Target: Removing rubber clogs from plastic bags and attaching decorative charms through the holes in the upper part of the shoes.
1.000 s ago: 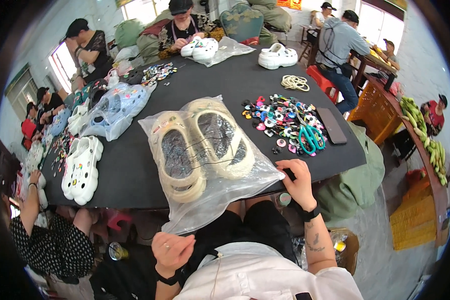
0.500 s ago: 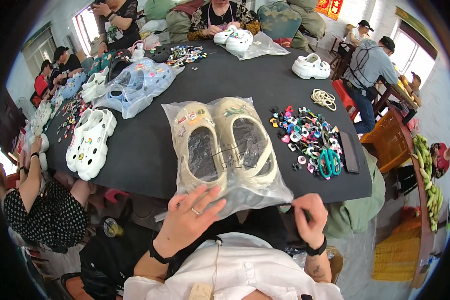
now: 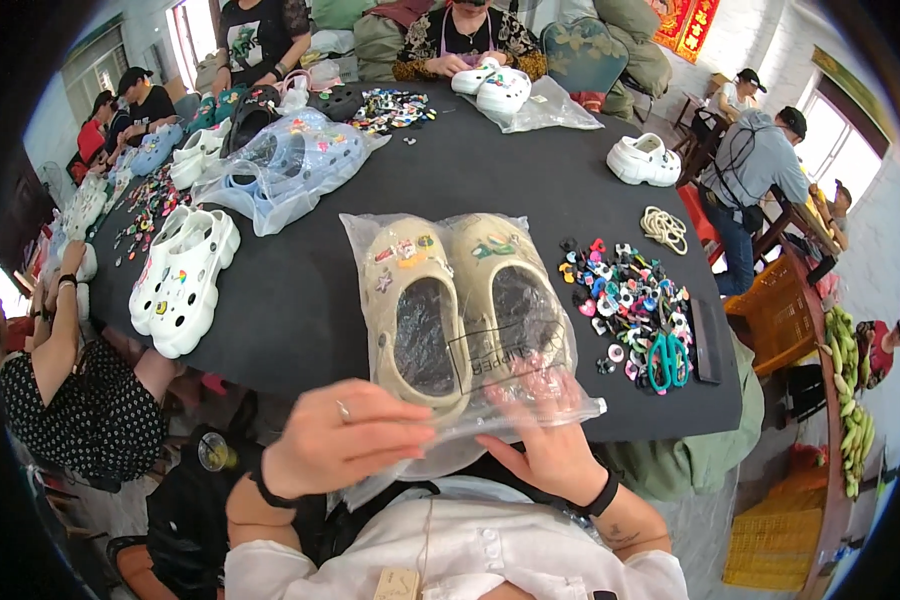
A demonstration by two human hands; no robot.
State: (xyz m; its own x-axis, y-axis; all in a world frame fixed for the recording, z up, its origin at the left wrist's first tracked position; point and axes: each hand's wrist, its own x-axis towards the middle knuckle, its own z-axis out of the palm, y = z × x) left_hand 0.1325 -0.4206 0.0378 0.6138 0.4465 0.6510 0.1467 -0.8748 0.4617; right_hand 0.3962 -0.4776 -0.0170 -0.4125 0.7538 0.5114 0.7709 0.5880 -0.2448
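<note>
A clear plastic zip bag (image 3: 370,300) lies at the table's near edge with a pair of beige clogs (image 3: 380,345) inside, toes pointing away from me. Colourful shoe charms (image 3: 405,250) decorate both toes. My left hand (image 3: 355,435) has its fingers together around the bag's near edge, left of its middle; the thumb is hidden. My right hand (image 3: 555,450) reaches in at the bag's mouth, its spread fingers showing through the plastic over the right clog's heel. A white zip slider (image 3: 597,407) sits at the bag's right corner.
Loose charms (image 3: 620,300), teal-handled scissors (image 3: 667,360), a dark tray (image 3: 707,340) and cream cord (image 3: 664,230) lie right. White clogs (image 3: 182,285) and bagged blue clogs (image 3: 300,160) stand left, a white clog (image 3: 644,160) far right. Across the table a person (image 3: 467,45) handles white clogs.
My right hand has moved left from the bag's corner into its mouth. My left hand has shifted down and left and closed on the edge. The table scene has shifted slightly in view.
</note>
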